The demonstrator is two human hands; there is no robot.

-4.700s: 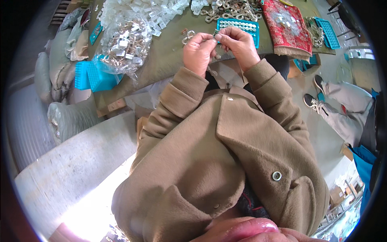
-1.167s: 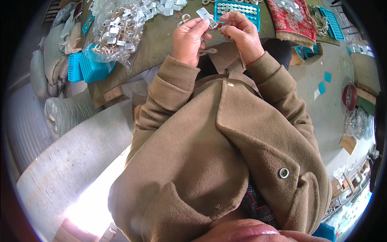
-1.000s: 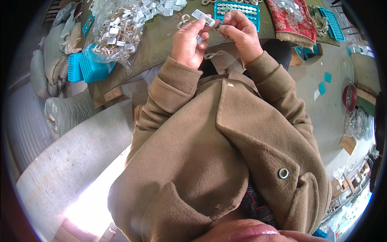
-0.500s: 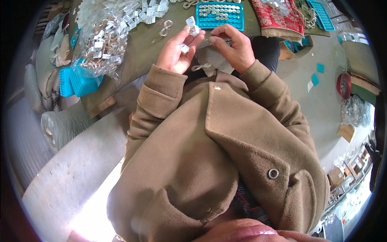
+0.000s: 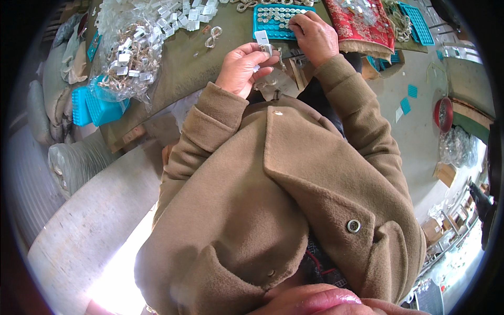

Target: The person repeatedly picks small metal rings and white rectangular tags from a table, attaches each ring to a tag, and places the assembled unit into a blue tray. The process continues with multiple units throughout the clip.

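1. Head view, landmark: the turquoise tray (image 5: 270, 33) on the green surface (image 5: 184, 68), its long axis running left to right. Round white pieces (image 5: 278, 14) fill its far rows; the near rows look mostly bare.
2. The right hand (image 5: 314, 38) is the nearer one to these pieces, over the tray's near right part. Its grip is pinched, thumb to forefinger; I cannot tell whether it has hold of a piece. The pieces lie beyond its fingertips and to their left.
3. The left hand (image 5: 244, 67) is on the person's side of the tray, off its left end. Its grip is closed on a white tag (image 5: 261, 38), which sticks out past the fingertips, long axis pointing away from the person. The tag overlaps the tray's near left corner in view; contact is unclear.
4. Left of the tray lies a figure-eight cord loop (image 5: 213, 37), with a plastic bag of tagged cords (image 5: 131, 60) further left. A red floral cloth (image 5: 362, 35) lies just right of it.
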